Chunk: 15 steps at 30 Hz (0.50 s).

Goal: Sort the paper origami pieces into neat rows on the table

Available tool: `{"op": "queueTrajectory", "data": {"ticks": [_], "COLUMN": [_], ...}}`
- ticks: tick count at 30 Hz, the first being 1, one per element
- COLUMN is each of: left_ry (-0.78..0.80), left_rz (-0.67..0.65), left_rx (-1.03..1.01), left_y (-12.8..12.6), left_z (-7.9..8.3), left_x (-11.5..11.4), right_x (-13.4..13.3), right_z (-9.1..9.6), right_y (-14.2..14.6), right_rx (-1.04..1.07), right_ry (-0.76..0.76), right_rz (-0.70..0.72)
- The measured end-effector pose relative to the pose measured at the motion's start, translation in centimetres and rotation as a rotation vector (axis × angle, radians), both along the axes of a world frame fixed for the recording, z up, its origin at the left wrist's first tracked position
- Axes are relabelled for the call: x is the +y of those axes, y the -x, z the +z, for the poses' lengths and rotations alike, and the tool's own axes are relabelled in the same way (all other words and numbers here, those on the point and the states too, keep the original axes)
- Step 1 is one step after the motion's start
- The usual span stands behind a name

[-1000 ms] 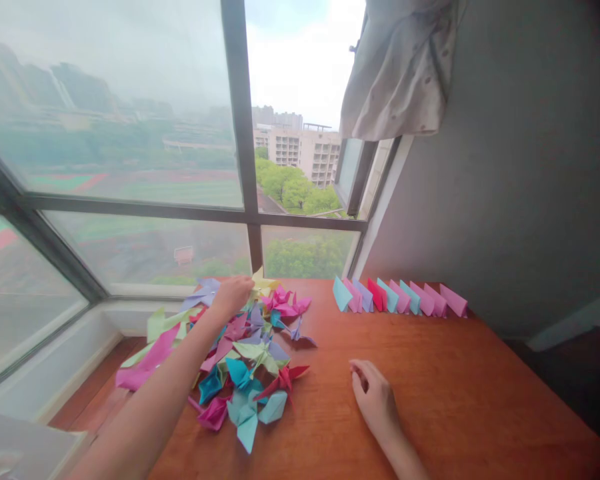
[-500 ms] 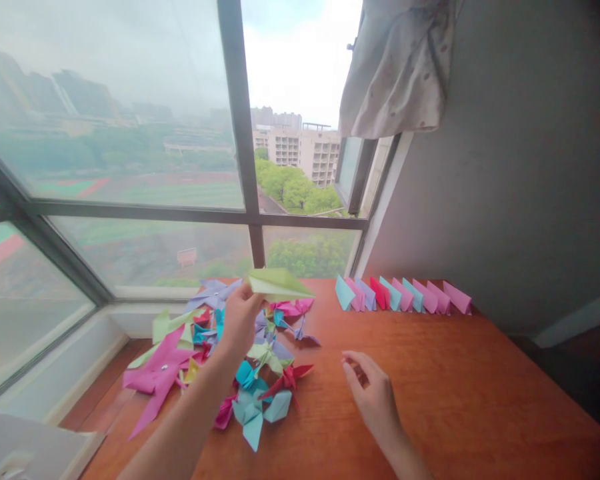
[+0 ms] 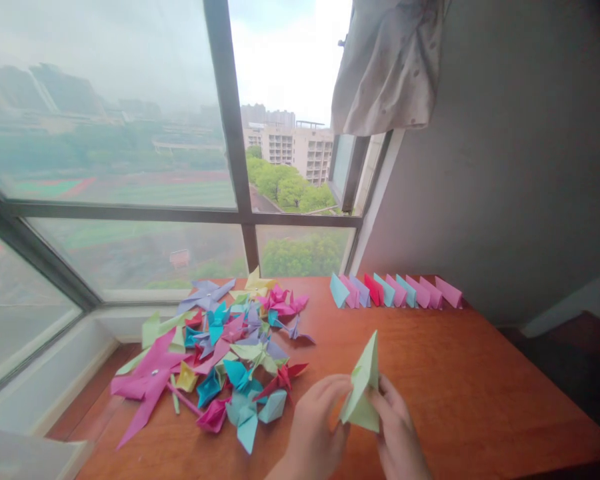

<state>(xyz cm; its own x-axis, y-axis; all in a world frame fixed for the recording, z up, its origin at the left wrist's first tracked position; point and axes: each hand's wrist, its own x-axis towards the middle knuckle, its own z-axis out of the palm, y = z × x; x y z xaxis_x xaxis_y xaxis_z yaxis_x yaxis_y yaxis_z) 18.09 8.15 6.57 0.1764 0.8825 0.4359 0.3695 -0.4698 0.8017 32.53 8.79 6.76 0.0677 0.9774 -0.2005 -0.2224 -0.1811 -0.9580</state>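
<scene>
A light green paper plane point(image 3: 364, 387) is held upright above the front of the table, its pointed nose upward. My left hand point(image 3: 316, 423) grips its left side between thumb and fingers. On the other side my right hand point(image 3: 397, 420) pinches it too, fingers closed around the edge. To the left of my hands lies a heap of folded paper pieces, among them a pink pinwheel point(image 3: 153, 373), a red paper crane point(image 3: 283, 380) and a light blue folded piece point(image 3: 244, 415).
A row of folded paper planes point(image 3: 395, 292) in blue, pink, purple and red stands along the back of the wooden table point(image 3: 460, 393). Behind it are a window frame point(image 3: 244, 217) and a bunched curtain point(image 3: 387, 73). A grey wall point(image 3: 510, 167) rises at the right.
My left hand has brought the light green paper plane from above the heap toward the front right. My right hand, earlier empty, now also grips it. The view has shifted slightly.
</scene>
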Motion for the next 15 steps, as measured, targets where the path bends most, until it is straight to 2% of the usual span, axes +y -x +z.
{"op": "queueTrajectory", "data": {"ticks": [3, 7, 10, 12, 15], "left_ry": [-0.017, 0.040, 0.125, 0.157, 0.154], "left_rz": [-0.056, -0.098, -0.093, -0.068, -0.057], "left_rx": [0.138, 0.143, 0.068, 0.036, 0.030], "left_y": [-0.1, 0.3, 0.8, 1.0, 1.2], "left_z": [-1.8, -4.3, -5.4, -5.7, -6.3], "left_x": [-0.6, -0.7, -0.4, -0.1, 0.2], "right_x": [1.1, 5.6, 10.5, 13.9, 19.0], "right_z": [-1.8, -2.9, -2.0, -1.1, 0.3], "right_y": [-3.0, -10.8, -18.2, -22.6, -27.3], "right_rx": [-0.215, -0.782, -1.277, -1.567, -1.647], "right_ry": [-0.082, -0.161, -0.101, 0.027, 0.093], "right_rz": [-0.102, -0.254, -0.359, -0.324, -0.328]}}
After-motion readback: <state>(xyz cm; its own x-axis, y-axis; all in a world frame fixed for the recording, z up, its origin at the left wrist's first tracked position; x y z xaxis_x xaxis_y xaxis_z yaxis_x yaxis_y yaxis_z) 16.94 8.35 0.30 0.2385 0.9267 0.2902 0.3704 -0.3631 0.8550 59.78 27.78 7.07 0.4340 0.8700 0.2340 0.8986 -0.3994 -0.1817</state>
